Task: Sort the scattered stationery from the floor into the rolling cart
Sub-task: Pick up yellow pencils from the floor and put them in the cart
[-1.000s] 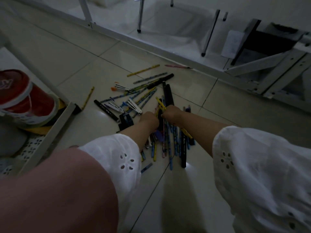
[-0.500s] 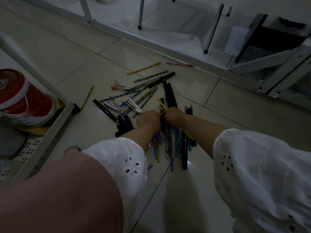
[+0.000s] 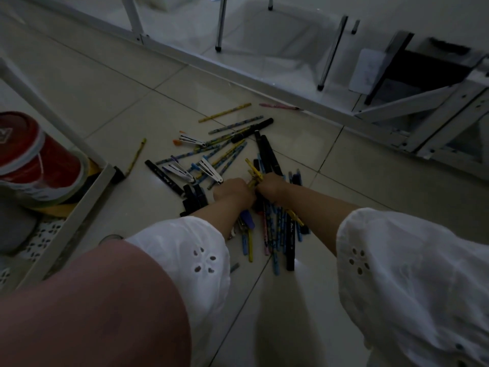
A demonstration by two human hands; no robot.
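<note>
Head cam: you're barely getting going. Your right hand (image 3: 271, 185) is gripping pencils (image 3: 253, 168), can't tell whether your left hand (image 3: 234, 190) is gripping anything, and pens (image 3: 267, 231) are lying all around both.

Nothing reads clearly in this dim light. A black marker (image 3: 164, 178) at centre left of the frame carries pale script along its barrel, too small to make out. A second black marker (image 3: 290, 242) below centre bears white script, likewise illegible. The red tub (image 3: 39, 165) at the left edge shows part of a white letter, cut off by the frame.
</note>
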